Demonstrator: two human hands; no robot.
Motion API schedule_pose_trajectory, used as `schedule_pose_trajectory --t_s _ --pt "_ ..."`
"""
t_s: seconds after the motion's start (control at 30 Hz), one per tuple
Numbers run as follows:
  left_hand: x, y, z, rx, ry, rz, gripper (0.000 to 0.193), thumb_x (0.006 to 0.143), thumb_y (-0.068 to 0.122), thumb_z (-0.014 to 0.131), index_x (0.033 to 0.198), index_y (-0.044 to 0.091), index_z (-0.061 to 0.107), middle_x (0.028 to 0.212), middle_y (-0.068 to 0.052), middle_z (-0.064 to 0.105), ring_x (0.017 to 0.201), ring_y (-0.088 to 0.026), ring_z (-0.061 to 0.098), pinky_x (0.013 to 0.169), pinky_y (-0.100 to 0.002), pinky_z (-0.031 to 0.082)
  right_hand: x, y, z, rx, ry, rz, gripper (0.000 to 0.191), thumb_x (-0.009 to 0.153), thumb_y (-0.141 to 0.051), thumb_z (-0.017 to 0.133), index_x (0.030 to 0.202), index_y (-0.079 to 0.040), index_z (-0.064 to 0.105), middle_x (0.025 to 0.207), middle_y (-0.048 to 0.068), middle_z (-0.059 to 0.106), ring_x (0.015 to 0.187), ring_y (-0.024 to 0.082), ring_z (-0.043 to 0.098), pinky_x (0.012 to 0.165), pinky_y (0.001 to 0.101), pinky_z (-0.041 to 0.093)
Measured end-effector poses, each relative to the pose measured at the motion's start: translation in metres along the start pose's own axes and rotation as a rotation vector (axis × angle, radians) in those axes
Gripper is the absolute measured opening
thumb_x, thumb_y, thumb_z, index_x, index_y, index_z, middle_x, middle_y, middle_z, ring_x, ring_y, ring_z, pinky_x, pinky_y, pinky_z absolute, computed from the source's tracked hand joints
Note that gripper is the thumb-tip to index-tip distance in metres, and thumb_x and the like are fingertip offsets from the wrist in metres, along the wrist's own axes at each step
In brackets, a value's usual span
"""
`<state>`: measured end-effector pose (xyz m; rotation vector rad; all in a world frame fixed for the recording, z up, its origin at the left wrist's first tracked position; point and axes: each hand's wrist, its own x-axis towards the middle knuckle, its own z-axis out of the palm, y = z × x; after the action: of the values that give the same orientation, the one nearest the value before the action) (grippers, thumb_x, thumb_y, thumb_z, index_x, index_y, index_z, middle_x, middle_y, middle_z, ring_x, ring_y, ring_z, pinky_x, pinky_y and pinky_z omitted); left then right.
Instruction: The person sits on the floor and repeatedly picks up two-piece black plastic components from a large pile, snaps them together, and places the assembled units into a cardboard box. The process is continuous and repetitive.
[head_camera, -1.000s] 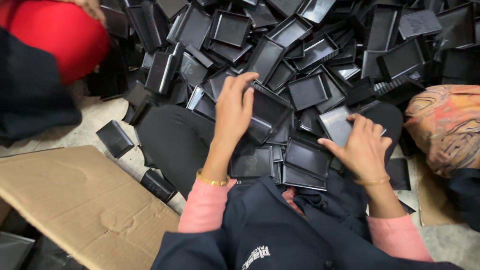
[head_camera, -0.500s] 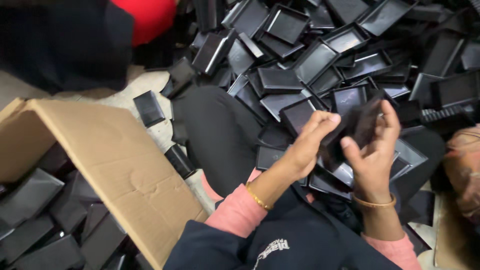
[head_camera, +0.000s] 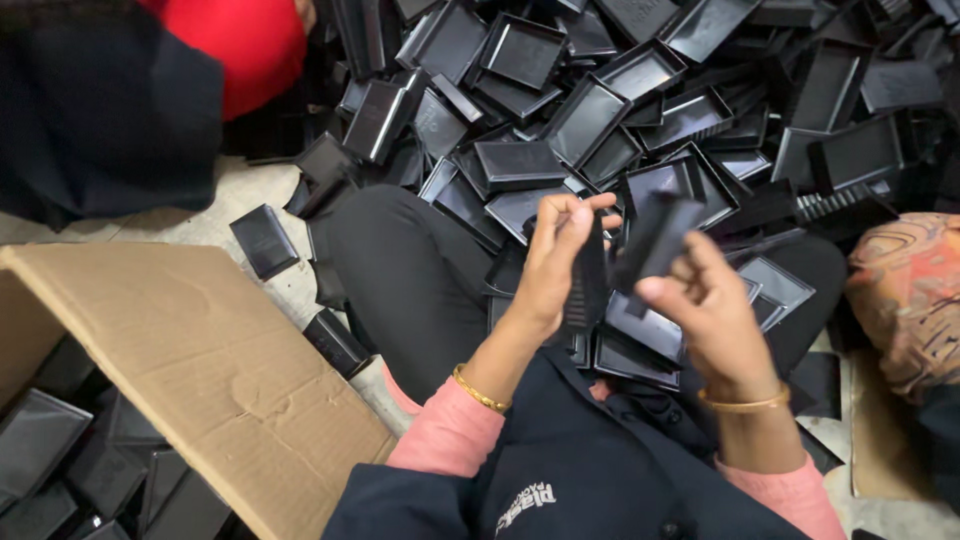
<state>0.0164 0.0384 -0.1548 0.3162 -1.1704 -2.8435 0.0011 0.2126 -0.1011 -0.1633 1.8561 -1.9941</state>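
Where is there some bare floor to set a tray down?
A bare floor patch lies between the cardboard box flap, the dark cloth bundle and the lone tray. The tray pile ahead is crowded. Left hand and right hand hold trays.

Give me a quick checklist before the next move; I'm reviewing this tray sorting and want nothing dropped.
1. Left hand grips a black tray held on edge: ok.
2. Right hand grips a second black tray: ok.
3. The two held trays are apart: cannot tell, they overlap in view.
4. Cardboard box is open, with trays inside: ok.
5. Lap is free to set a tray down: not ok, loose trays lie there.
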Motion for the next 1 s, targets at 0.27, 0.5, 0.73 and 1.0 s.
schedule_pose_trajectory --t_s 0.27,0.5,0.73,1.0 --pt "0.001 0.007 0.01 0.532 -0.049 0.29 0.037 0.111 0.037 0.051 0.13 0.006 0.055 0.134 -0.013 0.059 0.13 -0.024 0.055 0.114 -0.035 0.042 -0.005 0.02 0.015 -0.167 -0.088 0.064 0.092 0.077 0.001 0.082 0.158 -0.004 0.039 0.127 0.01 0.061 0.114 0.017 0.064 0.101 0.0319 0.054" --pt "-0.004 0.013 0.037 0.564 0.052 0.499 0.046 0.117 0.042 0.033 0.126 0.007 0.061 0.146 -0.018 0.053 0.139 -0.031 0.052 0.122 -0.04 0.038 0.002 0.022 0.0 0.122 -0.1 0.076 0.083 0.078 0.008 0.076 0.154 0.0 0.044 0.134 0.011 0.061 0.119 0.019 0.062 0.1 0.0325 0.054" --pt "0.004 0.032 0.011 0.866 -0.075 0.411 0.038 0.096 0.041 0.069 0.108 0.005 0.063 0.095 -0.008 0.065 0.088 -0.016 0.064 0.082 -0.031 0.053 0.004 -0.008 -0.018 0.155 -0.333 0.284 0.048 0.097 -0.011 0.059 0.14 0.01 0.059 0.128 0.016 0.07 0.118 0.02 0.065 0.105 0.0321 0.05" --pt "-0.005 0.043 -0.028 0.963 0.241 0.447 0.046 0.084 0.032 0.089 0.081 0.004 0.053 0.064 0.001 0.046 0.061 -0.007 0.042 0.056 -0.026 0.04 -0.008 0.026 0.017 -0.074 -0.097 0.022 0.037 0.09 -0.005 0.076 0.122 0.005 0.06 0.114 0.007 0.07 0.106 0.011 0.067 0.094 0.0261 0.055"
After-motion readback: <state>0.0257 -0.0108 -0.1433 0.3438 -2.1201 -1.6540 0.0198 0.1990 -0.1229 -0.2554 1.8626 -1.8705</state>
